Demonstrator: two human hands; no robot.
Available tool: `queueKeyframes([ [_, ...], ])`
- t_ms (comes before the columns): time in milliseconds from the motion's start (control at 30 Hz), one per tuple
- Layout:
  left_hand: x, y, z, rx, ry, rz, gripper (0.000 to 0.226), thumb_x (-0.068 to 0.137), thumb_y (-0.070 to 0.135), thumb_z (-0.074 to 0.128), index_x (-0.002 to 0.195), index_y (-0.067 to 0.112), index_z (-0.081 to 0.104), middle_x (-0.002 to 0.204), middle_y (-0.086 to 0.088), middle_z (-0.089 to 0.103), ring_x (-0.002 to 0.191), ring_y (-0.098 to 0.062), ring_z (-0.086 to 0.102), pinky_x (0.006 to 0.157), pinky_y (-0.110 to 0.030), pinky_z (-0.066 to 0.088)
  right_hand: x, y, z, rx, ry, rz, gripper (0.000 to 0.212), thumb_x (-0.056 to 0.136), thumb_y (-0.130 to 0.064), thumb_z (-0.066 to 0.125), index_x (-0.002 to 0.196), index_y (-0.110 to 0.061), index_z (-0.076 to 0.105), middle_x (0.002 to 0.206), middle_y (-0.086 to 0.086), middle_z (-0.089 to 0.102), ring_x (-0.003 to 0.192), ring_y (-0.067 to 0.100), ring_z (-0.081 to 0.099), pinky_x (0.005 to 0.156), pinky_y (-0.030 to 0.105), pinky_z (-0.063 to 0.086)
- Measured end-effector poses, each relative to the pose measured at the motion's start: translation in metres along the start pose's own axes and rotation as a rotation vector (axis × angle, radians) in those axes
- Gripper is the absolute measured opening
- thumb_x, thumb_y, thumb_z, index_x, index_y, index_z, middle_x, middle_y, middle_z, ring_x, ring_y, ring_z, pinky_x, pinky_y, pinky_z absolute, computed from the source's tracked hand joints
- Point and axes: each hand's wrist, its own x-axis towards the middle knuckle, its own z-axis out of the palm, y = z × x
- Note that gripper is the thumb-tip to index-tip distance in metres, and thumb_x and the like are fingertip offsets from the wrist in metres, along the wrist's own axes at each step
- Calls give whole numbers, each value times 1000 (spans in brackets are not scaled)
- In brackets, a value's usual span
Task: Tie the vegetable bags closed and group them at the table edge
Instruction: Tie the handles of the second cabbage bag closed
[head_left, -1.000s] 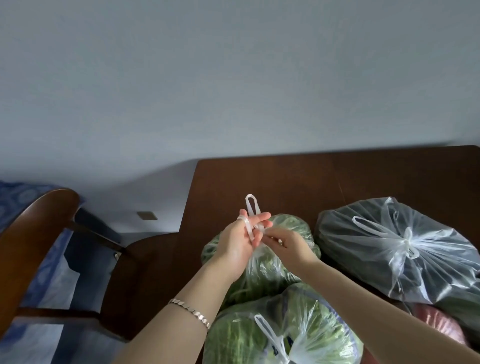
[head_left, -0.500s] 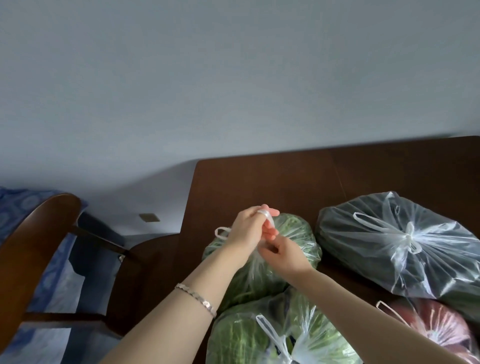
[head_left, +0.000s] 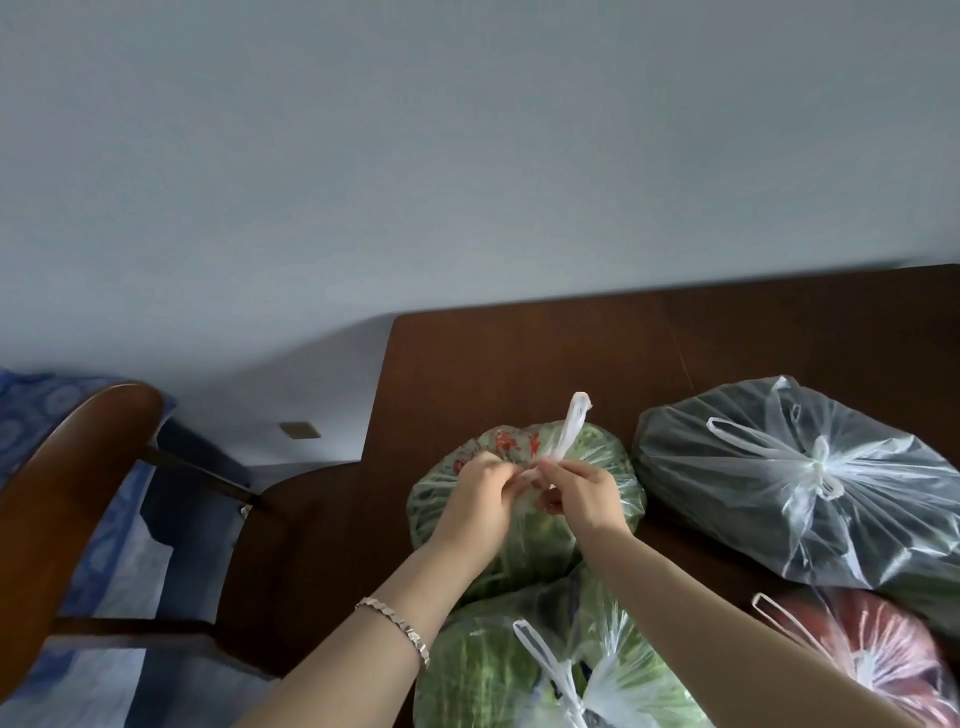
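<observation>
Vegetable bag (head_left: 524, 551), clear plastic over green leaves, lies on the desk (head_left: 519, 364) close to its left edge; a tied dark bag (head_left: 810, 483) sits just beside it on the right, a tied green bag (head_left: 493, 675) nearer the person, a red bag (head_left: 872, 654) at lower right; brown desk surface runs from the bags to the far edge at the wall; a chair (head_left: 67, 493) stands off the left edge; left hand (head_left: 478, 499) fingers curl onto the bunched mouth; right hand (head_left: 582, 499) fingers pinch the base of a white handle (head_left: 574, 421), which stands upright.
</observation>
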Motion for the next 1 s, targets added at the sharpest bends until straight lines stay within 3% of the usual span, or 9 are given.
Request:
queueKeyframes([
  [133, 0, 0, 0, -46, 47, -45, 23, 91, 21, 55, 97, 4, 70, 88, 0, 52, 84, -12, 49, 65, -13, 32, 3, 2, 1, -121, 48, -78, 17, 84, -20, 66, 67, -19, 67, 55, -1, 63, 43, 11, 54, 48, 24, 44],
  [200, 2, 1, -1, -95, 41, -85, 22, 91, 20, 55, 96, 4, 69, 88, -1, 53, 84, -12, 51, 64, -10, 35, 2, -3, 0, -186, 55, -140, 12, 79, -22, 72, 77, -20, 60, 58, -1, 64, 36, 3, 53, 43, 20, 42],
  [267, 2, 2, 0, -179, 18, -174, 22, 92, 22, 53, 100, 6, 67, 95, -3, 57, 89, -15, 55, 70, -14, 38, 1, -7, -2, -258, 56, -188, 25, 77, -24, 74, 88, -20, 52, 65, 2, 66, 35, 0, 53, 42, 16, 41],
  [367, 4, 6, -1, -331, -23, -347, 26, 93, 25, 52, 111, 10, 62, 113, -6, 62, 98, -14, 55, 81, -22, 40, -3, -11, -4, -466, 9, -329, 18, 84, -24, 66, 98, -16, 59, 77, 2, 69, 51, 4, 60, 49, 16, 46],
  [500, 9, 9, -8, -375, -61, -464, 28, 95, 24, 49, 118, 12, 58, 121, -3, 59, 104, -13, 51, 84, -22, 36, -9, -7, -9, -779, -120, -536, 27, 88, -11, 55, 113, -7, 64, 102, 10, 65, 86, 23, 61, 80, 32, 51],
  [600, 9, 9, -8, -309, -96, -412, 23, 95, 25, 49, 111, 14, 61, 109, -1, 62, 87, -8, 52, 67, -16, 39, -7, -6, -9, -927, -179, -563, 31, 88, -7, 49, 117, -8, 62, 110, 10, 57, 94, 27, 58, 82, 35, 48],
  [733, 6, 4, -7, -281, -79, -344, 19, 93, 26, 51, 101, 14, 63, 95, 1, 62, 75, -6, 52, 63, -15, 37, -5, -11, -6, -883, -138, -514, 22, 87, -12, 54, 103, -5, 67, 100, 5, 55, 83, 23, 57, 70, 29, 45],
  [833, 2, -3, -3, -288, 3, -290, 21, 92, 29, 53, 98, 12, 63, 96, -3, 61, 85, -13, 55, 64, -16, 39, -5, -12, -5, -679, -101, -408, 12, 85, -13, 60, 89, -9, 70, 69, -3, 59, 58, 8, 50, 54, 18, 39],
  [1000, -2, -5, 5, -307, 124, -215, 20, 91, 22, 57, 98, 6, 65, 92, -2, 59, 85, -14, 54, 65, -9, 40, -3, -19, -12, -333, -140, -151, 9, 80, -6, 67, 89, -7, 69, 62, -3, 62, 38, -2, 48, 43, 11, 42],
])
